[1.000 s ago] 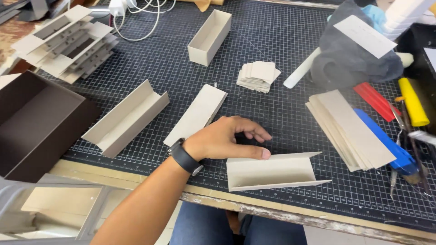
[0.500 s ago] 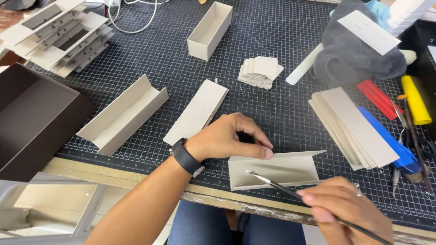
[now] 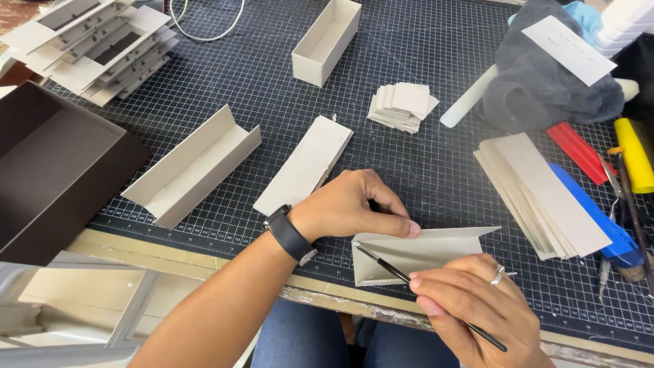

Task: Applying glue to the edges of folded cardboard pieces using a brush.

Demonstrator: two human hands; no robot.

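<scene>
A folded grey cardboard trough (image 3: 422, 252) lies on the black cutting mat (image 3: 422, 157) near the table's front edge. My left hand (image 3: 347, 208), with a black watch on the wrist, presses down on its left end, fingers curled over the upper flap. My right hand (image 3: 477, 307), wearing a ring, grips a thin black brush (image 3: 388, 266) like a pen. The brush tip touches the inside of the trough at its left end.
Two more folded troughs (image 3: 197, 163) (image 3: 306, 163) lie left of my hand. An open grey box (image 3: 327, 41), small card squares (image 3: 402, 105), a stack of card strips (image 3: 538, 194), a dark brown box (image 3: 54, 170) and tools (image 3: 633, 163) ring the mat.
My right hand has come in from the lower right with the brush and set its tip on the trough. My left hand stays pressed on the trough's left end.
</scene>
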